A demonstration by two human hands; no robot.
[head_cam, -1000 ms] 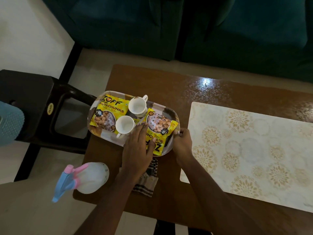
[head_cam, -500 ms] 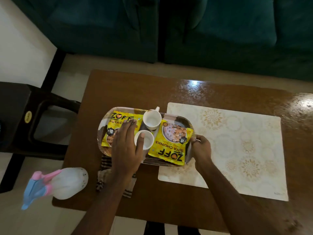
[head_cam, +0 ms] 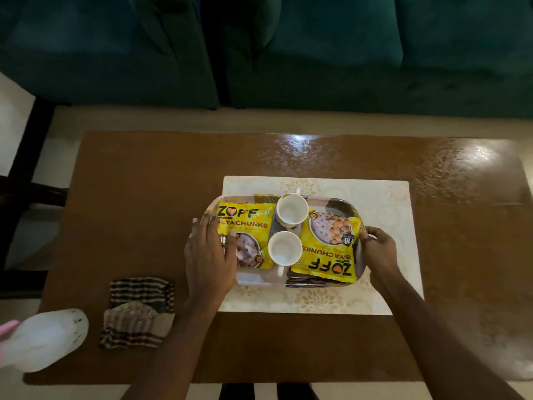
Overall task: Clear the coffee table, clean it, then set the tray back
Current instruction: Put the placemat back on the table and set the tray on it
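An oval tray (head_cam: 253,280) sits on the cream floral placemat (head_cam: 383,243) in the middle of the brown coffee table (head_cam: 138,197). It carries two yellow soya chunk packets, one at the left (head_cam: 248,223) and one at the right (head_cam: 328,249), and two white cups, the far one (head_cam: 291,210) and the near one (head_cam: 284,249). My left hand (head_cam: 209,255) grips the tray's left end, thumb on the left packet. My right hand (head_cam: 377,249) grips the tray's right rim.
A folded striped cloth (head_cam: 138,310) lies on the table's near left. A white spray bottle (head_cam: 43,339) with a pink trigger lies at the near-left corner. A dark teal sofa (head_cam: 288,47) runs behind the table. A dark stool (head_cam: 23,197) stands at the left.
Both hands have carried the tray to the right, from the table's left end onto the placemat. The cloth that the tray partly covered now lies in full view.
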